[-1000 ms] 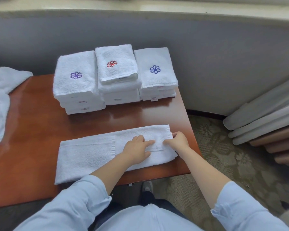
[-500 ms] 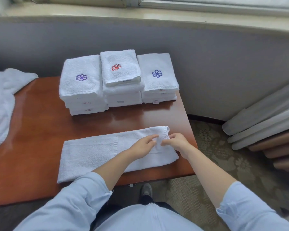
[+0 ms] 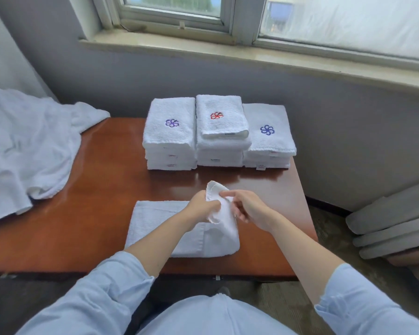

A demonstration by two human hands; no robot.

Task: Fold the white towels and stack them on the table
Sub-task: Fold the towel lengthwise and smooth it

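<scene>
Towel (image 3: 165,228): lies on the table (image 3: 94,201) at its near edge, right of centre. The long axis runs left to right, parallel to that edge. The left part lies flat. The right end is raised off the table and points up and away, toward the far edge.

Left hand (image 3: 201,206): grip clamped on the raised end, fingers curled round the cloth.

Right hand (image 3: 249,209): forefinger laid on the raised end, other fingers loosely curled beside it. Whether this grip pinches the cloth cannot be told.

Edges and room: the towel's near edge sits close to the table's near edge. Its folded right end stops short of the table's right edge. Bare wood lies open to the towel's left and across the middle of the table.

Surroundings: three stacks of folded towels stand side by side at the table's far right, touching one another. The left stack (image 3: 169,141) bears a purple mark, the middle stack (image 3: 220,131) a red one, the right stack (image 3: 269,139) a blue one. A heap (image 3: 27,151) of unfolded towels covers the table's far left corner and hangs past its left edge. Grey pads (image 3: 392,228) lie on the floor beyond the table's right edge.
</scene>
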